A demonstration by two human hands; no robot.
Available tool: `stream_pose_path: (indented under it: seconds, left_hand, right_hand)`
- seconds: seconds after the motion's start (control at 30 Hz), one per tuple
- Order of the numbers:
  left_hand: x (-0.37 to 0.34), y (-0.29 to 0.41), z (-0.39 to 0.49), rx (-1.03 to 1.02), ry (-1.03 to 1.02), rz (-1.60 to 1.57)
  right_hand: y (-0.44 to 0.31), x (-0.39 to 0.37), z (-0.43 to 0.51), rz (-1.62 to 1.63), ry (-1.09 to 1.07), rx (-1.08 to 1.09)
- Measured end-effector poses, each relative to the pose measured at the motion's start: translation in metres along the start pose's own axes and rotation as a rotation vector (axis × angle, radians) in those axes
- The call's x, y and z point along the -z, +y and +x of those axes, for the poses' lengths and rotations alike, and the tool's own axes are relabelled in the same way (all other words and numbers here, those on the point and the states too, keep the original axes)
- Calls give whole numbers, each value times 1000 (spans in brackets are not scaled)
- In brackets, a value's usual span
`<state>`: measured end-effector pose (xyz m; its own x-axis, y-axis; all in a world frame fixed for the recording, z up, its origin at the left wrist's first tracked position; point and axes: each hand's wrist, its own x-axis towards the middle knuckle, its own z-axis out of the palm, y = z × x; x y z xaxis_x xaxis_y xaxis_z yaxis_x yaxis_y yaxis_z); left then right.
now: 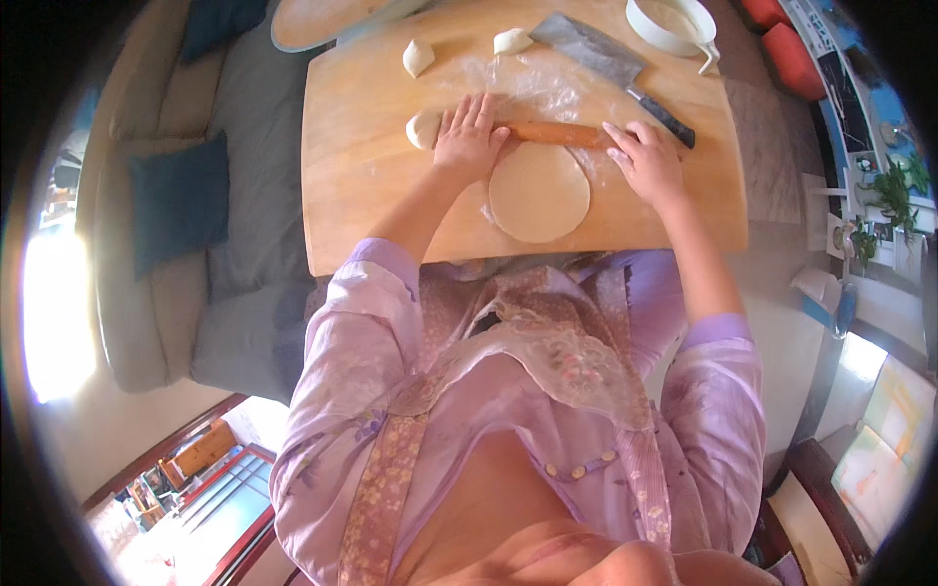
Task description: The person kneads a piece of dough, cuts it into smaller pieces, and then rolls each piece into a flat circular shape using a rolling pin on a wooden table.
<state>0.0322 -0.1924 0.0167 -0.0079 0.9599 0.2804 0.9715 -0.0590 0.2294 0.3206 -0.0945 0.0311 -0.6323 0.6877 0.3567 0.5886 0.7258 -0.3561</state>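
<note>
A wooden rolling pin (557,135) lies across the far edge of a flat round sheet of dough (539,194) on a wooden board (366,198). My left hand (469,139) rests over the pin's left part with its fingers spread forward. At the pin's right part, my right hand (643,157) presses on it with bent fingers. A lump of dough (423,130) touches or nearly touches my left hand's outer side. Farther off sit two more dough pieces, one at the left (418,58) and one near the middle (512,42), beside loose white flour (549,91).
A cleaver (590,50) with a black handle lies at the right, its handle just beyond my right hand. A white handled bowl (670,28) stands at the far right. An oval container (330,22) stands at the far left. A grey sofa (253,176) flanks the board.
</note>
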Motion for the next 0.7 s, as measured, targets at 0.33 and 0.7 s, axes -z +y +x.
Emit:
stream_pose_path:
  seconds: [0.33, 0.7]
  left_hand:
    - [7, 6, -32, -36, -8, 26]
    - [-9, 36, 34, 264, -486, -288]
  right_hand:
    - [-5, -1, -21, -172, -123, 94]
    - [24, 5, -49, 111, -47, -403]
